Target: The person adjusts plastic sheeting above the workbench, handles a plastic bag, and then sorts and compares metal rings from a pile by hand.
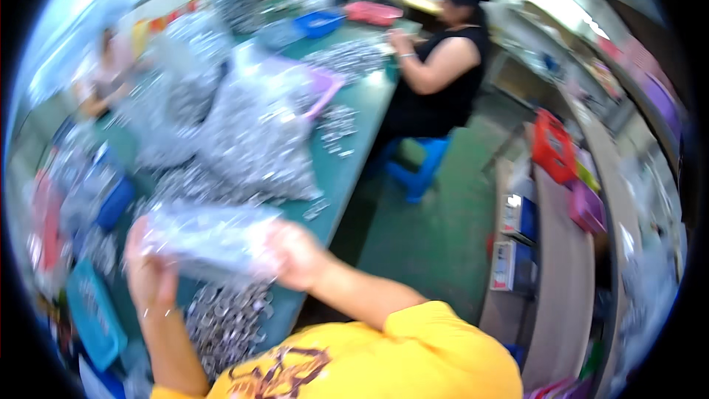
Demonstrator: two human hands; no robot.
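Between my two hands a clear plastic bag (214, 240) is stretched out sideways above the green table. My left hand (151, 266) grips its left end, and my right hand (295, 255) is closed on its right end. Motion blur hides what, if anything, lies inside the bag. Below it, close to my body, spreads a pile of small shiny metal parts (229, 321). Just beyond my hands stands a large clear sack (258, 133) full of similar silvery pieces, with more loose parts (196, 185) around its foot.
Across the green table (362, 133), a co-worker in black (454, 55) sits on a blue stool (419, 166) at the right side. Another person (103, 77) is at the far left. A turquoise tray (96, 314) lies at the left. Shelves with a red basket (552, 146) line the right.
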